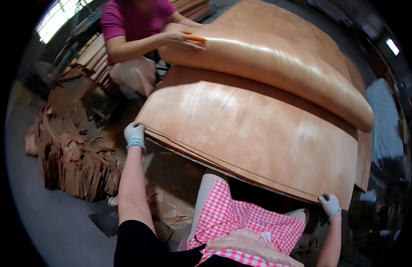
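A wide, thin sheet of reddish-tan wood veneer point(241, 129) lies in front of me on a stack of similar sheets. My left hand point(134, 132), in a white glove with a light blue cuff, is closed on the stack's near left corner. At the near right corner, my right hand point(330, 204), also gloved in white, pinches the veneer edge. How many sheets each hand holds is hidden. Across the far half, another veneer sheet point(277, 58) is curled over into a long roll. A co-worker's hand point(183, 41) rests on the roll's left end with an orange-handled tool point(197, 38).
The co-worker in a magenta shirt point(121, 22) is at the far left of the stack. Broken veneer scraps point(77, 164) are piled on the floor at left. Pale blue sheeting point(383, 120) lies at the right. My pink checked apron point(246, 213) is close to the near edge.
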Motion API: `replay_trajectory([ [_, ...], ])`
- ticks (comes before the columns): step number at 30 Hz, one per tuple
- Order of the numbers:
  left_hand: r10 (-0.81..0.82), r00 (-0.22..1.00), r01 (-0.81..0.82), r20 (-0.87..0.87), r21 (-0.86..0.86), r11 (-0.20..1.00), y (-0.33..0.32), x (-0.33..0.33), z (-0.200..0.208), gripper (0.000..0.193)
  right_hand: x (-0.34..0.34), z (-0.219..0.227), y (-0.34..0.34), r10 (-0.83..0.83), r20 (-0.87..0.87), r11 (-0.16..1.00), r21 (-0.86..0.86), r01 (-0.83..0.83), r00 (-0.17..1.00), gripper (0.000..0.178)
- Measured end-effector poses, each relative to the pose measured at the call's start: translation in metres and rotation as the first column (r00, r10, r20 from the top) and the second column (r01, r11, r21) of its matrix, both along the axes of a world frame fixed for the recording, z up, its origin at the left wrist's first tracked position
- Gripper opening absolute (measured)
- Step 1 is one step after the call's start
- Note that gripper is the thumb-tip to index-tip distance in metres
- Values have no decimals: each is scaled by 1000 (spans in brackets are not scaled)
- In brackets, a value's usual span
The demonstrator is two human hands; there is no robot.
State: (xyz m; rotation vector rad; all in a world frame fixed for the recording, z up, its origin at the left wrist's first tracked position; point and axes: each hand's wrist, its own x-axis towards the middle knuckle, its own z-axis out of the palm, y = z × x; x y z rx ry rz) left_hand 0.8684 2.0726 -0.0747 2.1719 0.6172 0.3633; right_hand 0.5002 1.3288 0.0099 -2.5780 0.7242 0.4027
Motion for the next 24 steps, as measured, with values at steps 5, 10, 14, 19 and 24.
replay_trajectory([
  [5,-71,986,92,-151,134,987,22,15,-36,26,17,-9,10,-54,-211,987,-158,20,976,44],
  [10,-89,985,108,-144,126,986,-2,9,-19,29,23,-26,11,-99,-260,987,-145,63,960,53],
  [14,44,998,0,-49,666,746,-137,-26,48,59,14,-34,-2,-120,-309,993,-48,111,943,51],
  [19,-837,546,622,-32,684,380,-383,-151,-2,44,18,-38,4,-64,-270,998,-10,64,961,52],
  [24,-940,185,896,-288,441,42,-547,-258,14,80,8,-42,3,-90,-245,996,-9,90,965,51],
])
